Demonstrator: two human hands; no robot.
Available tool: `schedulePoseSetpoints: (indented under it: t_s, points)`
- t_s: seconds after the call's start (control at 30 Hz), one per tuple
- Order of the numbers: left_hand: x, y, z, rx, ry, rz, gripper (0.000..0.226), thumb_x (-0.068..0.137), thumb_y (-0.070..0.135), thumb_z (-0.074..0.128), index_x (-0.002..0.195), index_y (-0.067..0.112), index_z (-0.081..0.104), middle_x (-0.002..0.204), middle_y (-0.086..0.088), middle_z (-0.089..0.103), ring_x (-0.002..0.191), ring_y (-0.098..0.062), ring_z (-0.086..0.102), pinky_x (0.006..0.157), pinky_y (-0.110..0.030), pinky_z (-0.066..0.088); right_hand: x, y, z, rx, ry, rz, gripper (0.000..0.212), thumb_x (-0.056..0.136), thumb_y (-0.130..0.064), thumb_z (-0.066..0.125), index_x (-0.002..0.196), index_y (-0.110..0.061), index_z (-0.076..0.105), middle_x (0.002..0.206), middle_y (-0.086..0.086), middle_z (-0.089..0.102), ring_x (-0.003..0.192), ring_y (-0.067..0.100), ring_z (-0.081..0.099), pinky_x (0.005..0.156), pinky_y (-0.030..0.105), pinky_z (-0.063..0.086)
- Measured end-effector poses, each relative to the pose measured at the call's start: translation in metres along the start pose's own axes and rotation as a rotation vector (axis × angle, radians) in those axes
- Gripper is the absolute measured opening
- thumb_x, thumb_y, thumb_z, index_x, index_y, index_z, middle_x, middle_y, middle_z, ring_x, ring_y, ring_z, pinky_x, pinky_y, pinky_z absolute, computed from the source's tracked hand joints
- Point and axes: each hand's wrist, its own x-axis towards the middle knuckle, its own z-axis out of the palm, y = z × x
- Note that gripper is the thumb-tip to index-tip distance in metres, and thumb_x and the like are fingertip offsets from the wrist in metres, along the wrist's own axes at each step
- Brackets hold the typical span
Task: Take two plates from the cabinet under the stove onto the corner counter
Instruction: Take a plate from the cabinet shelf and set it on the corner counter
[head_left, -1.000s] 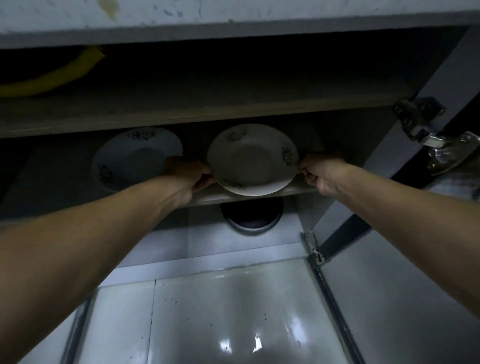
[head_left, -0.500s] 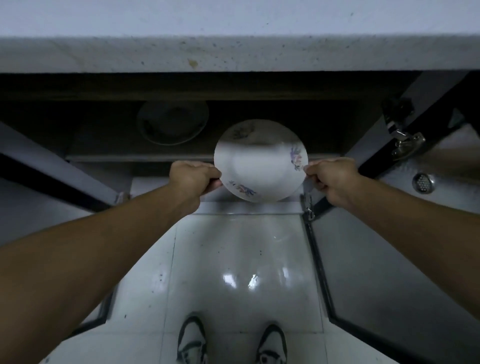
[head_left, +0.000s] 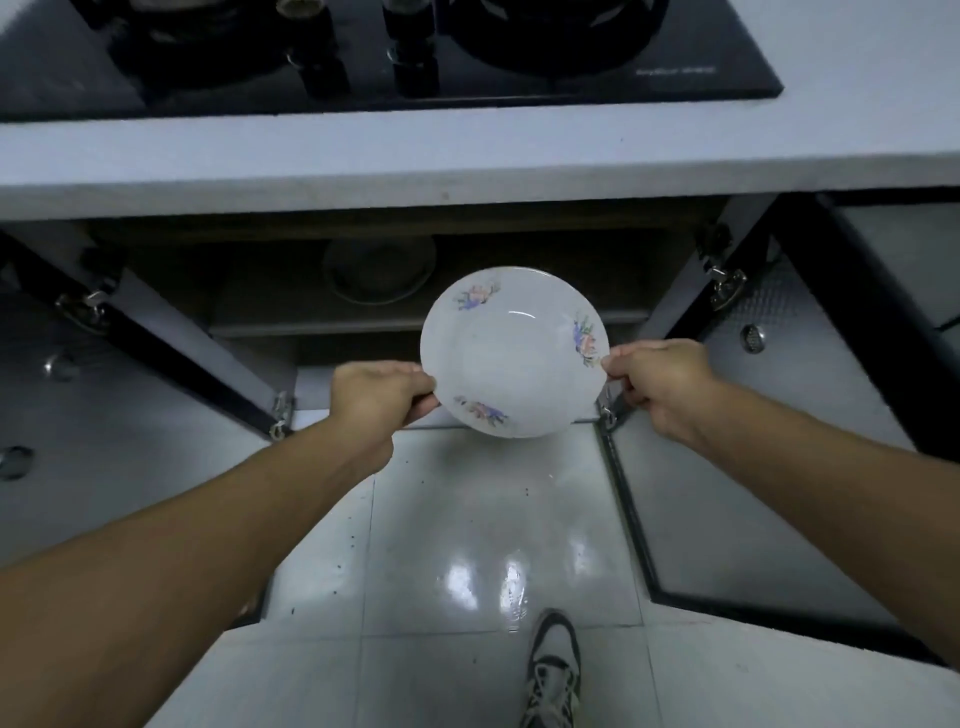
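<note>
A white plate with small flower prints (head_left: 511, 353) is held level in the air in front of the open cabinet, above the floor. My left hand (head_left: 376, 397) grips its left rim and my right hand (head_left: 657, 382) pinches its right rim. A second plate (head_left: 379, 270) lies on the dark shelf inside the cabinet, behind and left of the held one, dimly lit.
The black stove (head_left: 395, 52) sits on the white counter (head_left: 467, 156) above the cabinet. Both cabinet doors, left (head_left: 119, 415) and right (head_left: 769, 441), stand swung open toward me. My shoe (head_left: 553, 670) stands on the glossy white floor tiles (head_left: 467, 545).
The plate has come off the shelf and out of the cabinet toward me, held in both hands. My view has risen, so the countertop and stove now show.
</note>
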Motion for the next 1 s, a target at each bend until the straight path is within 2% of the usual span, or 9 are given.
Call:
schedulePoseSetpoints:
  t_s: [0.17,0.3,0.43,0.5,0.6,0.8,0.9,1.0]
  points:
    - [-0.055,0.003,-0.032,-0.003,-0.018,-0.023,0.008,0.073,-0.012,0.069,0.076,-0.005,0.068,0.081,-0.018,0.070,0.059,-0.020,0.070,0.052,-0.019,0.057,-0.073,-0.005,-0.016,0.015,0.026,0.019,0.017,0.076,0.013,0.063,0.067,-0.001,0.064,0.060,0.011,0.057,0.046,0.015,0.040,0.029,0.010,0.028]
    - [-0.097,0.007,-0.056,-0.002,-0.034,-0.040,0.012,0.073,-0.012,0.069,0.085,-0.010,0.069,0.087,-0.022,0.071,0.069,-0.027,0.071,0.058,-0.022,0.059,-0.122,-0.007,-0.030,0.007,0.028,0.049,0.014,0.076,0.010,0.064,0.069,-0.002,0.064,0.061,0.011,0.058,0.045,0.014,0.039,0.028,0.011,0.028]
    - [-0.141,0.020,-0.069,-0.003,-0.059,-0.056,0.007,0.075,-0.012,0.068,0.078,-0.006,0.070,0.080,-0.014,0.072,0.055,-0.018,0.072,0.053,-0.019,0.058,-0.164,-0.017,-0.049,0.075,0.006,0.052,0.014,0.078,0.011,0.063,0.071,-0.001,0.065,0.065,0.013,0.060,0.035,0.010,0.046,0.029,0.010,0.031]
    - [-0.160,0.029,-0.073,-0.018,-0.065,-0.049,0.008,0.075,-0.013,0.067,0.074,-0.005,0.069,0.077,-0.012,0.072,0.052,-0.016,0.071,0.054,-0.019,0.058,-0.181,-0.024,-0.060,0.086,0.008,0.052,0.014,0.079,0.010,0.063,0.072,-0.002,0.065,0.067,0.013,0.061,0.040,0.011,0.047,0.030,0.011,0.033]
    - [-0.184,0.045,-0.074,-0.005,-0.064,-0.031,0.006,0.076,-0.012,0.067,0.078,-0.007,0.069,0.076,-0.015,0.072,0.053,-0.017,0.071,0.057,-0.020,0.059,-0.200,-0.038,-0.077,0.092,-0.002,0.050,0.015,0.079,0.009,0.063,0.072,-0.003,0.065,0.070,0.014,0.062,0.047,0.013,0.045,0.031,0.012,0.034]
    - [-0.234,0.086,-0.065,0.010,-0.067,0.013,0.006,0.077,-0.009,0.068,0.081,-0.006,0.070,0.078,-0.019,0.073,0.059,-0.021,0.072,0.057,-0.024,0.060,-0.238,-0.079,-0.116,0.090,0.005,0.005,0.018,0.077,0.010,0.062,0.067,-0.003,0.068,0.064,0.014,0.064,0.047,0.012,0.043,0.042,0.020,0.034]
    - [-0.259,0.109,-0.060,-0.003,-0.071,0.046,0.006,0.075,-0.009,0.069,0.078,-0.005,0.071,0.077,-0.018,0.074,0.061,-0.023,0.073,0.053,-0.022,0.059,-0.255,-0.102,-0.138,0.091,0.009,-0.028,0.014,0.076,0.009,0.063,0.070,-0.002,0.068,0.066,0.014,0.063,0.046,0.013,0.042,0.036,0.017,0.033]
    - [-0.288,0.137,-0.052,-0.011,-0.090,0.075,0.005,0.076,-0.008,0.069,0.077,-0.004,0.072,0.081,-0.019,0.074,0.069,-0.025,0.073,0.057,-0.025,0.060,-0.276,-0.131,-0.160,0.115,-0.004,-0.055,0.009,0.078,0.010,0.062,0.077,0.003,0.067,0.067,0.015,0.060,0.046,0.012,0.040,0.033,0.013,0.031]
